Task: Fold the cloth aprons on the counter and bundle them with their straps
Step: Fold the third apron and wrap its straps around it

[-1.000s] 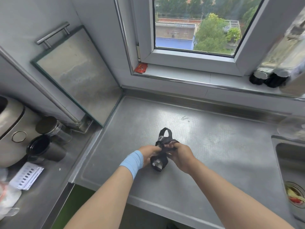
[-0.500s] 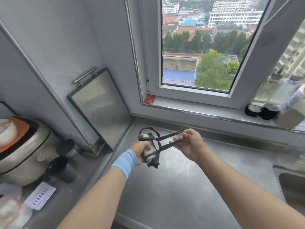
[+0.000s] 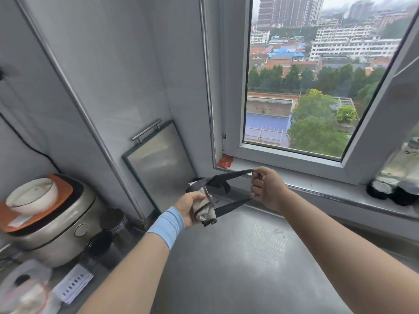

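A small rolled apron bundle [image 3: 205, 211], light grey cloth with dark edging, is held upright in the air above the steel counter [image 3: 238, 257]. My left hand [image 3: 191, 206], with a blue band on the wrist, grips the bundle. Two black straps [image 3: 229, 177] run from the bundle to the right, pulled taut. My right hand [image 3: 266, 189] is closed around the ends of those straps, about a hand's width from the bundle.
A steel board with a handle [image 3: 158, 159] leans in the corner. A rice cooker [image 3: 54, 220] with a bowl on it and dark cups [image 3: 106, 241] stand at left. Dark bottles [image 3: 390, 189] sit on the window sill at right.
Both hands lifted the bundle off the counter. My right hand pulled the straps out to the right and drew them taut. The view tilted up toward the window.
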A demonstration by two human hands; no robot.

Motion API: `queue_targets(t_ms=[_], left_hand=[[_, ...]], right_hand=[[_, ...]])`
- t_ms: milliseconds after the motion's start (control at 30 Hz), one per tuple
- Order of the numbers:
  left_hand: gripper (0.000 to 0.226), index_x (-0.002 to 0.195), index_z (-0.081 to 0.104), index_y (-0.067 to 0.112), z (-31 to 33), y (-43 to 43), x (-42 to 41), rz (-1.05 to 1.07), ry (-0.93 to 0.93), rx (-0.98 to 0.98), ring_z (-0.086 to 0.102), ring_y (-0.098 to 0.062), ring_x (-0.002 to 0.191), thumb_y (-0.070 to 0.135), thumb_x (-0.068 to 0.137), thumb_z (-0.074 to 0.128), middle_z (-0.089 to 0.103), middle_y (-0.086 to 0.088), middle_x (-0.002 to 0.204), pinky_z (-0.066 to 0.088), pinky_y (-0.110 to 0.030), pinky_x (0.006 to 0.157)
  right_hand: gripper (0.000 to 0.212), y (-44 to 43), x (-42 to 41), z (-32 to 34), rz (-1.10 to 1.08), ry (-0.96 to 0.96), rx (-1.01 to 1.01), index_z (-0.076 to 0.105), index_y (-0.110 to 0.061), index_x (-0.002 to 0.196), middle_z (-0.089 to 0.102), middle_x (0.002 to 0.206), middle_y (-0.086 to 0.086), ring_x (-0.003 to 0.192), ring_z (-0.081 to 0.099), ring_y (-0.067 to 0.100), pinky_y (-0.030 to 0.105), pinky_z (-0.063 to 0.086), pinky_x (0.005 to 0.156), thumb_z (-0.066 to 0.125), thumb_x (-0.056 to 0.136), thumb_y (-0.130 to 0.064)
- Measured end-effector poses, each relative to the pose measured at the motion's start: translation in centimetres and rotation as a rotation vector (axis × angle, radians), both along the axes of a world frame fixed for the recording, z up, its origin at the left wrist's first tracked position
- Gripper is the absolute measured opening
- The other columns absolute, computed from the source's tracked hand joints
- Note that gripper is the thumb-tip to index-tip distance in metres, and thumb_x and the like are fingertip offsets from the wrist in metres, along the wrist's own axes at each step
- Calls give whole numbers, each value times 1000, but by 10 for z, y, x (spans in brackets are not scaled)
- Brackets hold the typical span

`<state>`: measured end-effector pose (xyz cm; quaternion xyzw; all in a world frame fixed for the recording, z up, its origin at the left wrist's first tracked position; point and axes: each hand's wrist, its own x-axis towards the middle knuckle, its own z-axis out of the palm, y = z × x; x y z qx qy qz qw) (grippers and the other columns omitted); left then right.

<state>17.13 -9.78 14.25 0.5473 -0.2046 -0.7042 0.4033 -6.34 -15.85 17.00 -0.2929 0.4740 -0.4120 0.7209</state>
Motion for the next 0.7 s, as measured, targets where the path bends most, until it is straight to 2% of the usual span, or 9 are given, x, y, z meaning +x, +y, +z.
queue_targets(t_ms=[133,233,400,467,533,600,700], left_hand=[[13,99,62,3,-12,-7,0,44,-156,0,51,-18,36,8,94,51,59,-10,69,38,-20,36],[19,112,58,-1,-38,-1,-5,37,-220,23,56,-24,41,3,93,55,61,-18,80,45,-26,39],[24,116,53,-1,-103,33,-23,-36,-262,128,59,-27,51,-3,92,55,64,-22,89,50,-34,41],[37,123,50,3,-132,51,-32,-31,-296,159,67,-30,64,-2,88,60,66,-19,94,58,-46,52],[60,133,38,20,-158,65,-41,-16,-357,183,66,-34,91,3,83,65,58,-10,117,58,-53,73],[72,139,26,33,-169,77,-52,-35,-495,153,58,-30,103,6,84,66,46,-2,126,54,-41,84],[60,135,35,34,-182,86,-62,-126,-706,54,54,-20,90,13,86,62,54,0,119,44,-24,75]], right_hand=[[34,-4,5,-3,33,-5,-7,40,-19,63,20,46,-3,44,17,17,27,32,50,41,95,-29],[34,3,2,-24,85,83,-36,39,-19,63,20,49,-2,46,18,17,27,31,48,41,96,-27],[29,34,-10,-86,150,197,36,42,-17,65,21,53,-2,44,15,15,24,20,41,43,94,-23],[27,51,-17,-112,158,230,94,43,-18,65,18,57,-1,46,13,16,24,18,42,44,92,-22],[28,68,-24,-135,164,250,154,42,-18,64,18,58,-1,47,13,16,24,20,41,44,92,-24],[30,85,-30,-155,187,288,194,41,-17,64,18,57,0,46,15,16,24,23,40,44,93,-25],[30,106,-35,-177,283,382,201,42,-18,65,28,57,1,45,21,16,24,25,45,49,93,-24]])
